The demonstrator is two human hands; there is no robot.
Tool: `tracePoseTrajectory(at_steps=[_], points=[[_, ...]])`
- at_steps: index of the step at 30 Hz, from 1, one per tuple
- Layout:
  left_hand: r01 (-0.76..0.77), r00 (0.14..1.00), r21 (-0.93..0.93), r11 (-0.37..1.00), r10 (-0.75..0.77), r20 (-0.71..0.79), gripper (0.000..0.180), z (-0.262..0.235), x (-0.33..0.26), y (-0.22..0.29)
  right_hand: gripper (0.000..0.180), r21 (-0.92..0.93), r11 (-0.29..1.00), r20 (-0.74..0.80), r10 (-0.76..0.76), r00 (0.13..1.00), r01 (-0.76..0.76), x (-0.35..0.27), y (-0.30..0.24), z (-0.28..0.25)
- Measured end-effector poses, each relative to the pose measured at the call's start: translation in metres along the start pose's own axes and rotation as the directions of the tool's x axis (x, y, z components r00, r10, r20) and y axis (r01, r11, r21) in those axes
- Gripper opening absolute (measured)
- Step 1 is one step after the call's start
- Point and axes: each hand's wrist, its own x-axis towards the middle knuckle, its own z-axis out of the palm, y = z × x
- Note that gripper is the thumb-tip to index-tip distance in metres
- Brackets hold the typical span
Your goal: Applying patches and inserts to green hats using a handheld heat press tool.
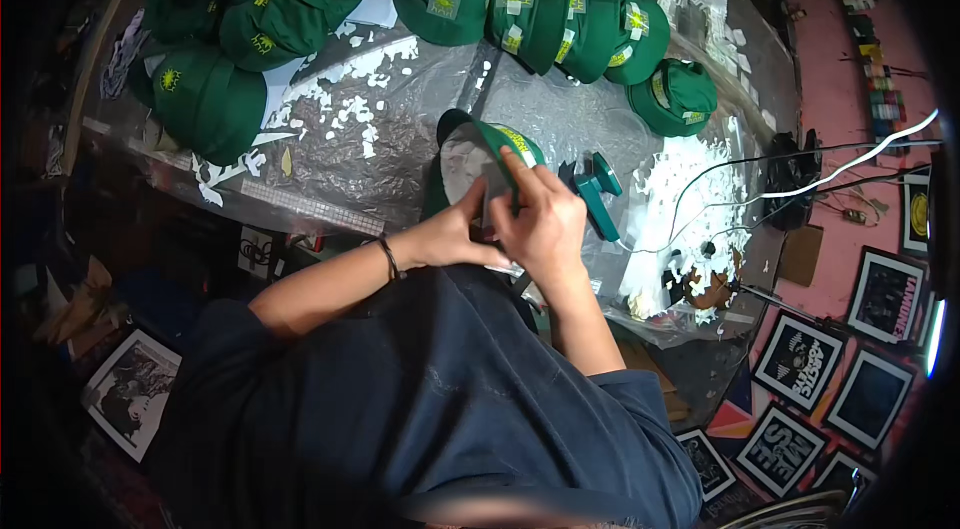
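Observation:
In front of my body, a green bucket hat (pixel 521 143) is tipped so that its pale grey-white inside shows. Yellow print and a whitish patch are on its outer side. My left hand (pixel 452 232) holds the hat's near edge, its thumb stretched toward my other hand. On the right edge, my right hand (pixel 550 219) grips the hat with the index finger lying against the printed side; its fingertips are partly hidden. Just right of that hand lies a dark green hand tool (pixel 598 194) with a rounded knob.
Several green hats (pixel 270 9) are heaped at the far left. More hats with taped yellow emblems (pixel 535 14) stand along the back. White paper scraps (pixel 340 104) litter the plastic-covered table (pixel 330 174). A white cable (pixel 850 172) crosses the right side, above a scrap pile (pixel 665 229).

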Motion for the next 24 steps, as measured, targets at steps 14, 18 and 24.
tracePoseTrajectory(at_steps=[14, 18, 24], points=[[-0.208, 0.957, -0.804, 0.557, -0.055, -0.285, 0.054, -0.009, -0.009, 0.036, 0.049, 0.185, 0.978, -0.295, -0.038, 0.955, 0.097, -0.007, 0.009, 0.0], [-0.199, 0.93, -0.739, 0.643, -0.113, -0.348, 0.044, -0.005, -0.01, 0.032, 0.051, 0.161, 0.98, -0.312, -0.061, 0.948, 0.117, -0.011, 0.017, -0.002], [-0.262, 0.892, -0.642, 0.72, -0.072, -0.445, 0.034, -0.005, -0.012, 0.029, 0.059, 0.019, 0.901, -0.293, -0.408, 0.864, 0.432, -0.018, 0.017, 0.007]])
